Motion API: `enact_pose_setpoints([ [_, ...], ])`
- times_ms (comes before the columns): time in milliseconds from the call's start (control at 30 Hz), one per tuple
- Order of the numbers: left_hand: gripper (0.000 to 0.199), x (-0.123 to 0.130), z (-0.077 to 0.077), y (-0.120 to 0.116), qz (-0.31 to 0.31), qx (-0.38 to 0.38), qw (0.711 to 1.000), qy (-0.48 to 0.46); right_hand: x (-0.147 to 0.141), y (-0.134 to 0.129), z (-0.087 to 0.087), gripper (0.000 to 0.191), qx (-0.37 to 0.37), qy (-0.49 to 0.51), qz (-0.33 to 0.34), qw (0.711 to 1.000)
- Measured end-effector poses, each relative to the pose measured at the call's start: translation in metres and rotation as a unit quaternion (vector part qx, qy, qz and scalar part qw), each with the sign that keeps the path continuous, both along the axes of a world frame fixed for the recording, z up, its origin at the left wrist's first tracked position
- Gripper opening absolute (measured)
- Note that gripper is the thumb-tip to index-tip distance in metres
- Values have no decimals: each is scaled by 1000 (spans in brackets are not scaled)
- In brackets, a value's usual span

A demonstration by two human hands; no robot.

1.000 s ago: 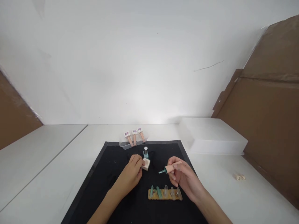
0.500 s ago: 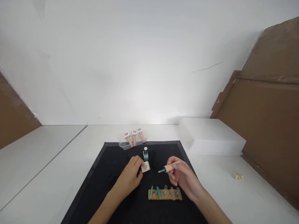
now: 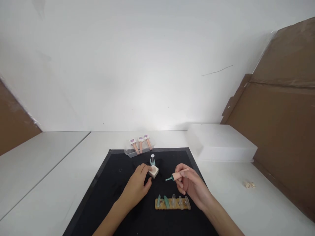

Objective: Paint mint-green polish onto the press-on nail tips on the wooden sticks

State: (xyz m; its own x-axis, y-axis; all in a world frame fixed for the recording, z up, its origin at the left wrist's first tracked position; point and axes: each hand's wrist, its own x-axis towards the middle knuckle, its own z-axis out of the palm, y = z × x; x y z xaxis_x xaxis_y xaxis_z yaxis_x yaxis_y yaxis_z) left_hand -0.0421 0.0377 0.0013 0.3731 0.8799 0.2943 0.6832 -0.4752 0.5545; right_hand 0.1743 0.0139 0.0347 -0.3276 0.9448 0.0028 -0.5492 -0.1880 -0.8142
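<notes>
The fingertips of my left hand (image 3: pixel 136 185) grip the near left side of a small white square nail polish bottle (image 3: pixel 154 171), which looks tilted. In my right hand (image 3: pixel 193 186) is a pink nail polish brush cap (image 3: pixel 177 176), pinched between thumb and fingers. Its brush, coated in green polish, points left in the air. Below it lies a yellowish strip (image 3: pixel 169 207) bearing several false nail tips. The two leftmost, including one green nail tip (image 3: pixel 166 202), are coloured; the others are clear. Just behind the white bottle stands a teal polish bottle (image 3: pixel 152 162) with a silver cap.
A clear tray (image 3: pixel 131 153) with three pink-capped white bottles sits behind the black mat (image 3: pixel 103 196). A white box (image 3: pixel 226 144) stands at the back right. Small cream rings (image 3: pixel 249 185) lie on the white table to the right. Cardboard panels (image 3: pixel 283 131) flank the sides.
The white bottle has tipped and risen slightly under my left fingers, now covering more of the teal bottle. My right hand with the brush has hardly moved.
</notes>
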Motion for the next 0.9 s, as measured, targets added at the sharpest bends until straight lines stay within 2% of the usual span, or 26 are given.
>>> enact_pose_setpoints([
  [200, 28, 1, 1, -1, -1, -6, 1000, 0, 1, 1, 1, 8, -3, 3, -5, 1000],
  [533, 42, 3, 8, -6, -7, 2, 999, -34, 2, 2, -1, 7, -4, 5, -5, 1000],
  [633, 49, -1, 17, -13, -69, -83, 992, -60, 4, 3, 2, 7, -1, 12, -22, 1000],
  [700, 50, -5, 23, -18, -129, -189, 972, -56, 7, 4, 4, 6, 1, 16, -40, 999],
  [767, 54, -6, 27, -22, -174, -259, 949, -41, 10, 6, 7, 6, 1, 17, -60, 998],
  [900, 73, 1, 23, -27, -188, -288, 939, -8, 15, 10, 7, 6, -4, 22, -83, 996],
])
